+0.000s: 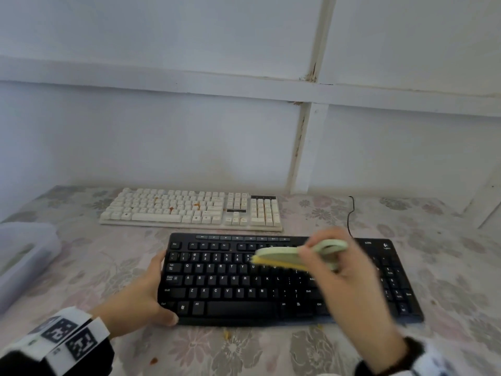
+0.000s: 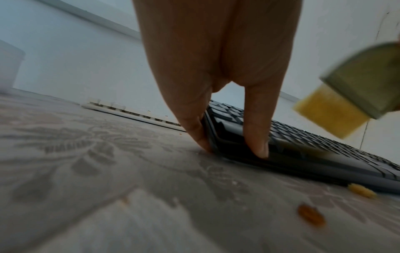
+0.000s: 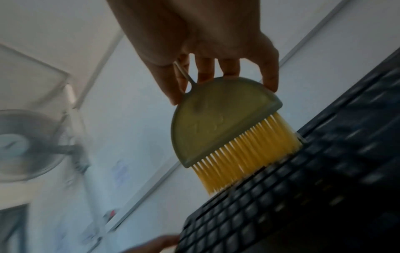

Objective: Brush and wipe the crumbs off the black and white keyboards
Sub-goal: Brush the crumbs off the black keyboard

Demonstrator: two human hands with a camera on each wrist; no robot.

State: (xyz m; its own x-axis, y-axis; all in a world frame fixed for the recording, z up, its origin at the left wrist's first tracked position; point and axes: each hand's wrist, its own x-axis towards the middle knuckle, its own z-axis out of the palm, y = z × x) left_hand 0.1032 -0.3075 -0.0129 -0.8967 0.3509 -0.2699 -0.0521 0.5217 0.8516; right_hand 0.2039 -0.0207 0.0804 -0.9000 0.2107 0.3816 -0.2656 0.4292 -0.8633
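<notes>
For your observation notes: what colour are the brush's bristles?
Yellow bristles on the pale green half-round plastic brush; right wrist view.

We take this for a plain room in a home: a bench (image 1: pixel 447 308) under a floral tablecloth (image 1: pixel 244 348), pale painted wall panels (image 1: pixel 162 131) with chipped battens, and a pedestal fan (image 3: pixel 23 145) standing nearby.
</notes>
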